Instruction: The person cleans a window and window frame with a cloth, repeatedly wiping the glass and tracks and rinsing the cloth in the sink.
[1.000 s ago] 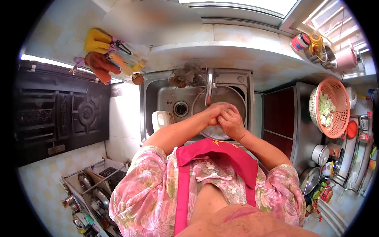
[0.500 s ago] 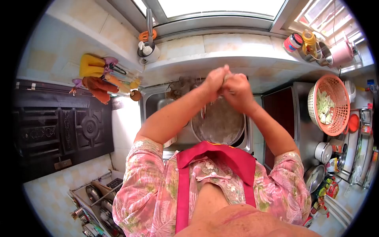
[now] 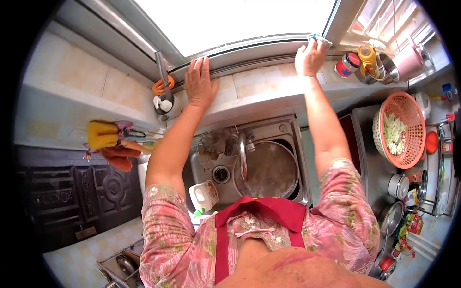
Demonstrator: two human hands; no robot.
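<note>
My left hand (image 3: 200,85) lies with its fingers stretched out against the lower window frame (image 3: 230,65), at the left of the tiled sill (image 3: 259,79). Farther right, my right hand (image 3: 310,58) is closed on a small blue-and-white cloth (image 3: 319,39), pressed against the frame near its right corner. Below my arms, a large round basin (image 3: 273,192) of cloudy water sits in the metal sink (image 3: 194,165). The curved faucet (image 3: 243,156) reaches over the basin's left side.
Jars (image 3: 347,64) and a pink pot (image 3: 408,63) crowd the sill's right end. A holder (image 3: 165,103) stands at its left end. A white bottle (image 3: 203,196) is beside the sink. On the right counter, an orange colander (image 3: 412,115) holds chopped greens (image 3: 394,133).
My hands were together above the basin; they have parted and moved forward to the window frame. The cloth now shows in my right hand, and my left hand has opened.
</note>
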